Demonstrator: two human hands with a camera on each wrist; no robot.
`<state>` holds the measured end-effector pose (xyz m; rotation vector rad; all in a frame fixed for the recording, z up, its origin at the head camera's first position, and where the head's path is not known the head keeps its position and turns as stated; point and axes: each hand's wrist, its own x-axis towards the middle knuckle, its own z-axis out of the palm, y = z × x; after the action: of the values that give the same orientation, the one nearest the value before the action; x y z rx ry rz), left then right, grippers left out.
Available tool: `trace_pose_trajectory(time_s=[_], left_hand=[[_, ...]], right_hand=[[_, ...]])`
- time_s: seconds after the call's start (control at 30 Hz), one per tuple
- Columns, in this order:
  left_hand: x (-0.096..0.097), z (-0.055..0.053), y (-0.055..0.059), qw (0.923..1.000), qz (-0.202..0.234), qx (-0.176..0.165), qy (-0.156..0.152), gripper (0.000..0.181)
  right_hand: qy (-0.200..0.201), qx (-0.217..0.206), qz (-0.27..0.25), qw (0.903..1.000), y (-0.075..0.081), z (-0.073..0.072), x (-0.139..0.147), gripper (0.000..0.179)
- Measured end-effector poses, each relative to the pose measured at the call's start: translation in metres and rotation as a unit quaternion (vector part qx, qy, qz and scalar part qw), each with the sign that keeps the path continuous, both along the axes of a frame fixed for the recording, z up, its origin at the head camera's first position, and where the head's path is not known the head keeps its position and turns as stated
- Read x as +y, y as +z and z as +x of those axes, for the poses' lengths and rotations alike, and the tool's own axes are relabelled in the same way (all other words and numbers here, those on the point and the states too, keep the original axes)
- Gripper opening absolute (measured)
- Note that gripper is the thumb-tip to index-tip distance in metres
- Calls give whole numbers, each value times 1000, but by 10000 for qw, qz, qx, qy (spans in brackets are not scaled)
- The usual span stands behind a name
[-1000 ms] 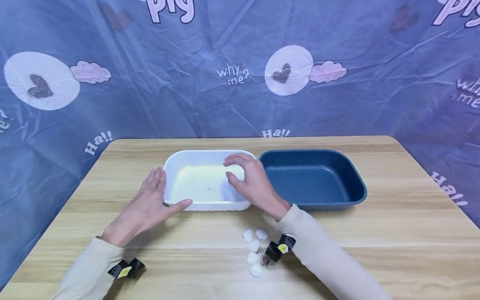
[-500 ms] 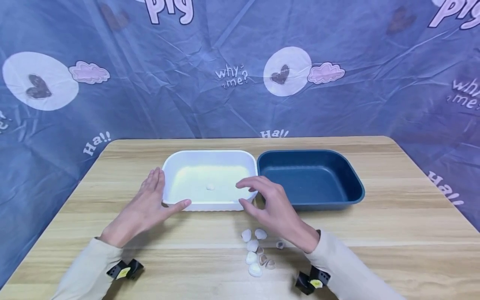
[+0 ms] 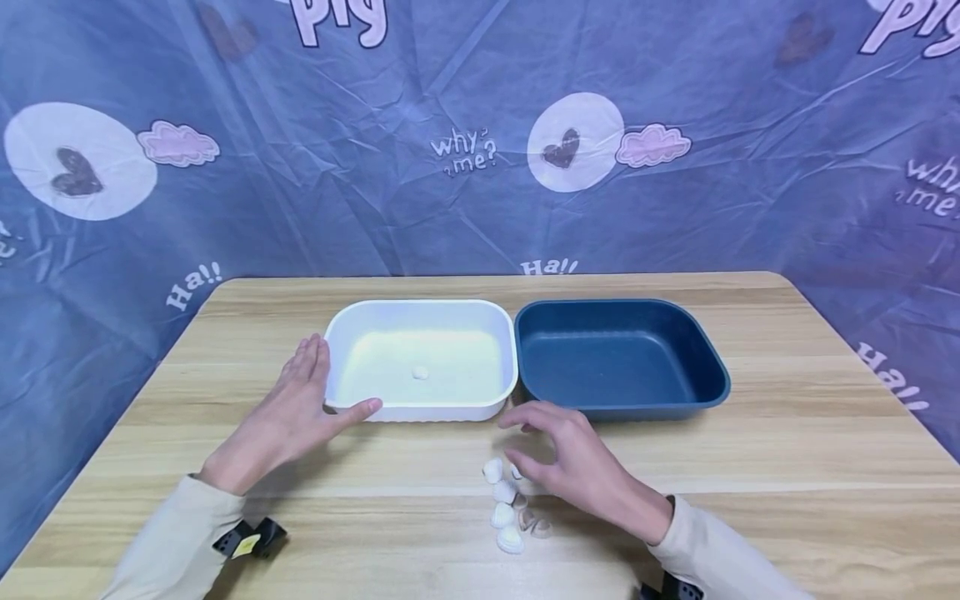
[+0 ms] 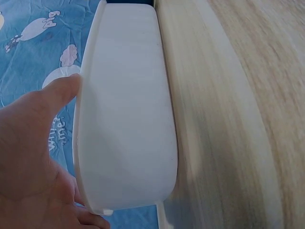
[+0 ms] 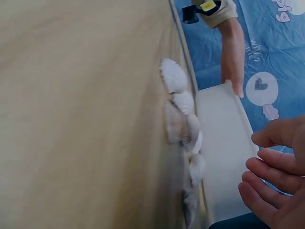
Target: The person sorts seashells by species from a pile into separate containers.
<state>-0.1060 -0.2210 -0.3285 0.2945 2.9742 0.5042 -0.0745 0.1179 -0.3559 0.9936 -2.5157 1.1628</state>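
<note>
My left hand [image 3: 281, 421] rests with straight fingers against the left front corner of the white plastic tub [image 3: 442, 411]. In the left wrist view its thumb [image 4: 64, 91] touches the tub's rim. One pale seashell [image 3: 420, 373] lies on the tub floor. My right hand [image 3: 573, 462] hovers over the table beside a loose group of seashells, thumb and fingers apart and holding nothing. White ribbed shells [image 3: 502, 515] form a rough column, with smaller brownish shells [image 3: 541, 528] to their right. The right hand partly covers one white shell [image 3: 515, 472].
A dark blue tub [image 3: 622, 362] stands right of the white one, their rims side by side. Both sit on the wood-grain table [image 3: 795, 400] toward its back edge. A blue printed cloth [image 3: 480, 225] hangs behind the table.
My right hand has left the white tub, moving right and toward me to the shells on the table. The shell in the tub now lies uncovered. My left hand has stayed put.
</note>
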Motion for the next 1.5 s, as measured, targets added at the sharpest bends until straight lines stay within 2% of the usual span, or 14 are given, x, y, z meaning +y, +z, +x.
trace_pose_trajectory(time_s=[0.23,0.43,0.63,0.9,1.23,1.5], left_hand=[[0,0,0,10000,5,-10,12,119],[0,0,0,10000,-14,-9,12,118],[1,1,1,10000,-1,-35,25,118],[1,1,1,10000,-5,-80,20,118],[2,0,1,10000,-9,-49,63,118],[2,2,1,10000,1,-49,76,118]], right_hand=[[164,61,359,9992,-7,6,7,28],[158,-185,610,9978,-11,6,12,29],[306,-231,754,9964,-16,3,14,31],[284,-529,700,9957,-30,-2,20,29],[224,-313,242,9990,-44,-3,25,25],[381,-410,148,9983,-45,0,24,23]])
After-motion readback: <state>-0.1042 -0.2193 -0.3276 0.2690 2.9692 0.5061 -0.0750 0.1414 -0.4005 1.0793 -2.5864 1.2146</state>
